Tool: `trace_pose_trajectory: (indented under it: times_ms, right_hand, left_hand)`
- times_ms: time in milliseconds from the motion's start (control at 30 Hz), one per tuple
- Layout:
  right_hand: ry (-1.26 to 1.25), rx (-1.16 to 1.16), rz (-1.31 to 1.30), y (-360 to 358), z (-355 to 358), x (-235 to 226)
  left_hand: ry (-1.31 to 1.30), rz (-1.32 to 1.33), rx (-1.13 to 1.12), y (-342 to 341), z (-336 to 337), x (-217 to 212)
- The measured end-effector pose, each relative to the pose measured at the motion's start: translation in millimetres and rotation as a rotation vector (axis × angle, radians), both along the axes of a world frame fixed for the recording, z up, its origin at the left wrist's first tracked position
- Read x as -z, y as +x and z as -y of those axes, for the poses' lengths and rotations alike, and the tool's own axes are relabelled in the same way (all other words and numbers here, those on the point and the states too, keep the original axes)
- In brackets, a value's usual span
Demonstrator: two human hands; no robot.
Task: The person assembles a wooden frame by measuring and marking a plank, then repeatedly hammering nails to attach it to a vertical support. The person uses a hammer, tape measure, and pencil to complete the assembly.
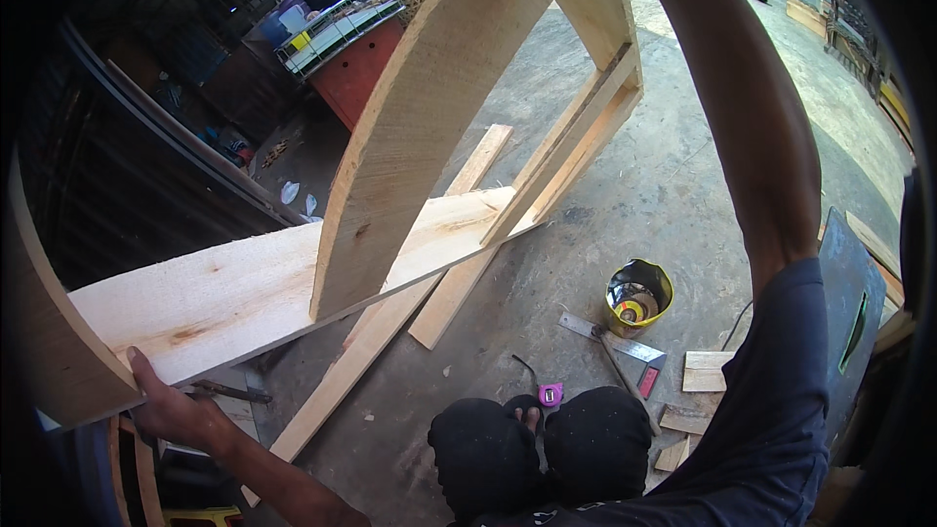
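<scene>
A large frame of pale wooden boards (pixel 410 107) stands tilted in front of me, running from the lower left up past the top edge. My left hand (pixel 181 413) grips the near left corner of its bottom board (pixel 224 293). The thumb lies on the board, and the fingers are partly hidden underneath. An upright board at the far left meets the bottom board beside this hand. My right arm (pixel 752 107) is raised along the frame's right side. Its hand is beyond the top edge, so I cannot see what it touches.
Long wooden strips (pixel 371 351) lie on the concrete under the frame. Before my knees are a pink tape measure (pixel 550 394), a try square (pixel 615 340), a hammer-like handle (pixel 630 366) and an open tin (pixel 639 295). Wood offcuts (pixel 705 371) lie to the right. A red cabinet (pixel 356 78) stands behind.
</scene>
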State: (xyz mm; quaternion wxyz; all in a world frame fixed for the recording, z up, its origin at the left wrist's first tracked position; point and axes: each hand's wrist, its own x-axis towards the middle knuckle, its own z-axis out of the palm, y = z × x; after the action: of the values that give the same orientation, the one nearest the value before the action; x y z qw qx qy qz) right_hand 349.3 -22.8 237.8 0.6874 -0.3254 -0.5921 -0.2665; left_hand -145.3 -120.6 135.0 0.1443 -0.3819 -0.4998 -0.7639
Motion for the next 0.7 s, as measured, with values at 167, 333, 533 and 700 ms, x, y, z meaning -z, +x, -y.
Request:
trace_pose_trajectory:
  times_ms: [167,333,533,700]
  right_hand:
    - [-0.217,-0.236,0.326,-54,-36,20]
    - [-0.366,0.009,0.451,-105,-82,116]
    - [-0.437,0.07,0.597,-109,-87,214]
    - [-0.667,0.19,0.795,-118,-79,267]
  left_hand:
    - [-0.067,0.33,0.296,28,-20,182]
    - [-0.59,0.697,0.489,41,-49,347]
    - [-1.023,0.888,0.616,60,-90,473]
    - [-1.519,0.633,0.989,64,-74,500]
